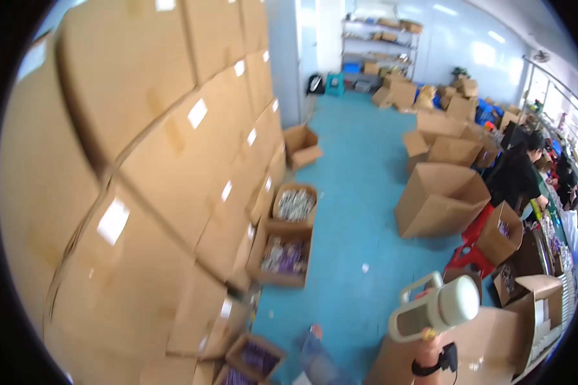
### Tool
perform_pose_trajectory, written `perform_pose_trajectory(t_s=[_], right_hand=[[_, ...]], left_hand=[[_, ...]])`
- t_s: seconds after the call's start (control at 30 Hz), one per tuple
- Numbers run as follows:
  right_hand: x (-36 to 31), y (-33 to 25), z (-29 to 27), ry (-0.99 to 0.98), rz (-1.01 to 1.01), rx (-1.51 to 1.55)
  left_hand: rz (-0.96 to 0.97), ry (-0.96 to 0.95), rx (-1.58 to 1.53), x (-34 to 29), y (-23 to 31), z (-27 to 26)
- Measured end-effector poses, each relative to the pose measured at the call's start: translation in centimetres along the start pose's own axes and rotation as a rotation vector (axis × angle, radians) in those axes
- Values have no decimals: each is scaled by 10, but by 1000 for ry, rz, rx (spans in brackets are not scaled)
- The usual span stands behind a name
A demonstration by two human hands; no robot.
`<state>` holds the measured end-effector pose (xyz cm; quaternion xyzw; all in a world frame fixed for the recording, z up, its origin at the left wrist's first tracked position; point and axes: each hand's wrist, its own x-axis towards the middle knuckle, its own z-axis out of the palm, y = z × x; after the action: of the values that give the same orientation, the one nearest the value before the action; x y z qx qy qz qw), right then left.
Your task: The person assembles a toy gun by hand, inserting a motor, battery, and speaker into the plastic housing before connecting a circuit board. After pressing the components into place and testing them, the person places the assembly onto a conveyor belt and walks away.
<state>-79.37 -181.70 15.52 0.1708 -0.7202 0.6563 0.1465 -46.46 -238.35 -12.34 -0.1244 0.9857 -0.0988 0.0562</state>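
My right hand is closed around a cream-coloured water bottle with a loop handle, a wide lid and a darker see-through panel. It is raised at the lower right, tilted with the lid toward the right. Part of the fingers is hidden behind the bottle. A black band circles the wrist below it. My left hand does not show. A blurred blue trouser leg comes in at the bottom edge.
Stacked cartons wall the left side. Open boxes of small parts stand along their foot. A blue floor runs ahead. Large open cartons and red stools stand right, where a person in black works at a bench.
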Motion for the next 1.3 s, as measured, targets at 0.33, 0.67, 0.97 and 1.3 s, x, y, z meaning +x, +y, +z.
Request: perform_pose_trajectory(t_s=[0.33, 0.67, 0.97, 1.3], right_hand=[[322, 101, 13, -60, 44, -355], [747, 321, 55, -187, 264, 327], [1099, 445, -6, 66, 123, 52], [1374, 768, -90, -56, 417, 113]], left_hand=[[272, 667, 1495, 516, 209, -254], [-273, 1303, 2672, 1019, 476, -495], [-246, 1469, 3276, 1394, 717, -605], [-962, 1126, 3738, 1794, 869, -669]])
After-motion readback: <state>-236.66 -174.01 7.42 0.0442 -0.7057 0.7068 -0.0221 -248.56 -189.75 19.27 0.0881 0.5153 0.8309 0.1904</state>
